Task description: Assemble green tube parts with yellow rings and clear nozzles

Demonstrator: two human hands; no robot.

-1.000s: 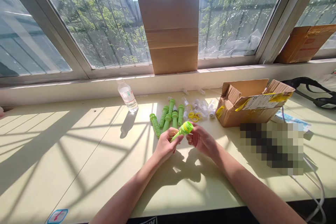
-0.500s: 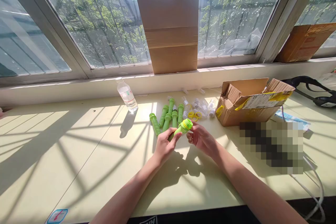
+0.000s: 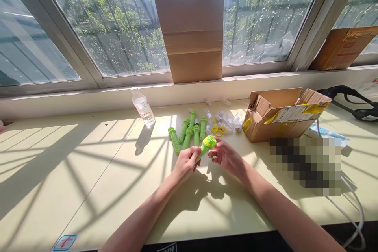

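My left hand (image 3: 186,162) is wrapped round a green plastic handle (image 3: 204,149) shaped like a small torch body. Its wide threaded end, with yellow showing at the rim, tilts up to the right. My right hand (image 3: 226,155) pinches at the right side of that end with thumb and index finger, the other fingers curled below; the exact contact is partly hidden. Just beyond lie several more green handles (image 3: 188,136). Yellow rings (image 3: 219,129) and clear plastic pieces (image 3: 227,119) are grouped to their right.
A water bottle (image 3: 143,107) stands at the back left. On the right is an open cardboard box (image 3: 283,122), with a pixelated patch in front and white cables (image 3: 354,201) beside it. A cardboard sheet (image 3: 193,39) leans against the window. A black strap (image 3: 348,94) lies far right.
The green handle has turned a little in my left hand, its threaded end now facing more to the upper right. My left fingers have closed further round it; my right hand has barely shifted.
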